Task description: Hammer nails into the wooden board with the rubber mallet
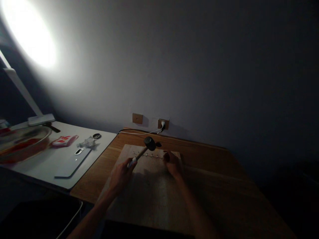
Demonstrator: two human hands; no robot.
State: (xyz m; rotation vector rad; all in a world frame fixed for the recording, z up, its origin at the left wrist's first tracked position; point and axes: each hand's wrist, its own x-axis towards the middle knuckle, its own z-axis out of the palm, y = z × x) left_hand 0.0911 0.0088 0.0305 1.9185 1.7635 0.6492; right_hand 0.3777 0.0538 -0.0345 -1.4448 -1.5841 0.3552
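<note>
My left hand (123, 172) is closed around the pale grip of a mallet (141, 153). The mallet has a wooden handle and a dark, blunt head, raised over the back part of a wooden board (147, 192). Along the board's far side runs a row of several small shiny nails (152, 155), standing up from the wood. At the right end of this row, my right hand (171, 162) has its fingers drawn together close to the board. Whatever those fingers pinch is too small and dark to make out.
The board lies on a brown wooden table (209, 169) against a wall with two sockets (137, 118), one holding a plug with cables. On a white table at left are a lit lamp (41, 119), a grey cutting board (71, 164), a red-and-white packet (64, 141), crumpled plastic (88, 142) and a large clear bowl (41, 137).
</note>
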